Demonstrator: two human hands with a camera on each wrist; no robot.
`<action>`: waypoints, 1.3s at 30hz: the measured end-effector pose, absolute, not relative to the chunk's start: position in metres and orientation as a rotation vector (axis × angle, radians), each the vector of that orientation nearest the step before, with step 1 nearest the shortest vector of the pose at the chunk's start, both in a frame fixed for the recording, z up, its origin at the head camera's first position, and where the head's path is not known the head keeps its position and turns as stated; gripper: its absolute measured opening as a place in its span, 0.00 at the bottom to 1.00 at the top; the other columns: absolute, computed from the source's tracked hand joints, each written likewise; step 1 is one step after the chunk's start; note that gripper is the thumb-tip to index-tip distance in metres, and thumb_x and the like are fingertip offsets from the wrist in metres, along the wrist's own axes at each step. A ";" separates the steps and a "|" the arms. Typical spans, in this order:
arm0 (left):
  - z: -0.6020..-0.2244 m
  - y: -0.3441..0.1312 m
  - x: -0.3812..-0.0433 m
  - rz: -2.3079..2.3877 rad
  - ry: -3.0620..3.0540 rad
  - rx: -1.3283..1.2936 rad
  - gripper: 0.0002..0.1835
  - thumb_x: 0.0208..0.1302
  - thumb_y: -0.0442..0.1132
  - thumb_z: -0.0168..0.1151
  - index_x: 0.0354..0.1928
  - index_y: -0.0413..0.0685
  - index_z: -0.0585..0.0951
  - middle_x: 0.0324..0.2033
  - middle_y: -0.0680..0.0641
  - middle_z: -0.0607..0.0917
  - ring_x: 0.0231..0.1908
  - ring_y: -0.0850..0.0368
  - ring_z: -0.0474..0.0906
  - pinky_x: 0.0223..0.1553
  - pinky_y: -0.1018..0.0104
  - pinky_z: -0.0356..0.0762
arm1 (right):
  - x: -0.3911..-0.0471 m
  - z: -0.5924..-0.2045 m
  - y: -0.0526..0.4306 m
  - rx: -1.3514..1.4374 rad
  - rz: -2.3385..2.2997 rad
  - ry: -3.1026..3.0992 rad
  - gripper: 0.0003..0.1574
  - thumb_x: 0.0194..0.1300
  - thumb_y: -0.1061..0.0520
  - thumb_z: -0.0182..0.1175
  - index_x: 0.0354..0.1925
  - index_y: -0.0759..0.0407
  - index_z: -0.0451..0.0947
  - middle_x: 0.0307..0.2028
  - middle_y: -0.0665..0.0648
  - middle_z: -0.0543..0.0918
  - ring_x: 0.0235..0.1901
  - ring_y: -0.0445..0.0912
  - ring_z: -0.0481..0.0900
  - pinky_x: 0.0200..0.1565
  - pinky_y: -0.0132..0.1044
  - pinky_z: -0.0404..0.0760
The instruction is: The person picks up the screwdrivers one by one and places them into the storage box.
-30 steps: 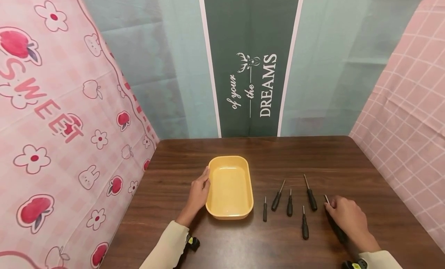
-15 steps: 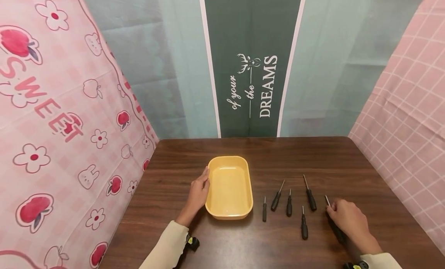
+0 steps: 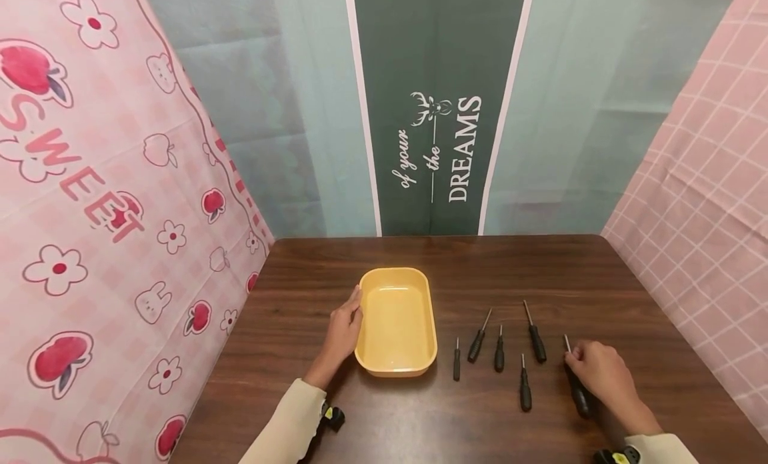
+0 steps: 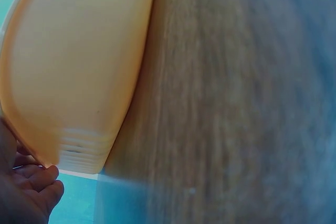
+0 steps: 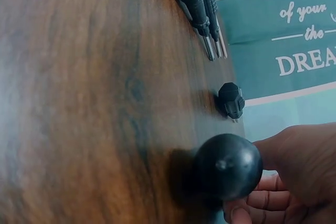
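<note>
- The yellow tray [image 3: 397, 327] sits left of the middle of the worktop [image 3: 336, 257], short of the far edge.
- The left hand [image 3: 345, 327] touches its left rim; I cannot tell whether the fingers pinch it.
- Toward the right edge, the right hand [image 3: 603, 371] has its thumb and fingers pinching the black screwdriver [image 3: 578, 392], tip toward the far edge.
- Between tray and right hand lie five other screwdrivers [image 3: 500, 357], well apart from the tray's far corners, shafts pointing toward the far edge.
</note>
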State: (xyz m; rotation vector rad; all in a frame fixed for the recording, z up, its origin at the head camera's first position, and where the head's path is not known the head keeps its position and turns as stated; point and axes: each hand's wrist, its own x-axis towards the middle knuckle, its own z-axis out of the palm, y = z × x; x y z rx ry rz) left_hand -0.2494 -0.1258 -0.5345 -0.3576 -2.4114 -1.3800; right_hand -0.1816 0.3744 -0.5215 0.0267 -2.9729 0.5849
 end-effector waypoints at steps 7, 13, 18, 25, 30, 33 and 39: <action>-0.535 -0.126 -0.249 -1.380 -2.411 -0.353 0.22 0.73 0.26 0.52 0.67 0.30 0.72 0.70 0.39 0.69 0.69 0.48 0.67 0.65 0.52 0.69 | -0.187 -0.521 0.371 0.060 0.588 -2.922 0.13 0.61 0.59 0.64 0.21 0.53 0.76 0.18 0.50 0.76 0.19 0.47 0.71 0.21 0.45 0.71; -0.538 -0.126 -0.250 -1.379 -2.431 -0.338 0.22 0.74 0.27 0.51 0.68 0.31 0.71 0.70 0.40 0.69 0.69 0.50 0.66 0.65 0.54 0.69 | -0.193 -0.516 0.366 0.061 0.579 -2.876 0.12 0.60 0.60 0.63 0.21 0.54 0.75 0.17 0.50 0.75 0.19 0.47 0.71 0.21 0.44 0.70; -0.539 -0.127 -0.251 -1.375 -2.420 -0.344 0.22 0.74 0.27 0.52 0.67 0.30 0.72 0.70 0.38 0.69 0.69 0.48 0.67 0.65 0.53 0.70 | -0.197 -0.511 0.363 0.078 0.593 -2.866 0.13 0.61 0.61 0.63 0.20 0.54 0.75 0.17 0.49 0.74 0.19 0.46 0.70 0.21 0.43 0.69; -0.539 -0.127 -0.251 -1.389 -2.431 -0.345 0.22 0.74 0.26 0.51 0.67 0.31 0.71 0.70 0.37 0.69 0.69 0.49 0.66 0.66 0.54 0.69 | -0.200 -0.510 0.360 0.092 0.621 -2.856 0.12 0.62 0.62 0.62 0.22 0.54 0.77 0.18 0.50 0.76 0.20 0.47 0.71 0.22 0.44 0.70; -0.538 -0.127 -0.250 -1.387 -2.417 -0.360 0.22 0.74 0.26 0.51 0.67 0.30 0.72 0.70 0.39 0.69 0.69 0.49 0.66 0.65 0.54 0.69 | -0.205 -0.510 0.356 0.147 0.642 -2.796 0.12 0.61 0.63 0.63 0.21 0.54 0.77 0.18 0.50 0.76 0.20 0.45 0.70 0.22 0.43 0.68; -0.537 -0.127 -0.250 -1.389 -2.406 -0.372 0.21 0.74 0.26 0.51 0.67 0.28 0.72 0.69 0.37 0.69 0.69 0.48 0.66 0.65 0.54 0.68 | -0.208 -0.508 0.352 0.188 0.642 -2.757 0.13 0.61 0.64 0.64 0.21 0.55 0.77 0.18 0.49 0.76 0.19 0.44 0.69 0.22 0.41 0.68; -0.536 -0.125 -0.250 -1.362 -2.402 -0.384 0.21 0.73 0.26 0.51 0.66 0.27 0.72 0.68 0.34 0.70 0.68 0.45 0.67 0.66 0.52 0.68 | -0.212 -0.504 0.345 0.219 0.660 -2.741 0.12 0.60 0.63 0.65 0.22 0.55 0.78 0.18 0.48 0.75 0.19 0.43 0.68 0.22 0.40 0.67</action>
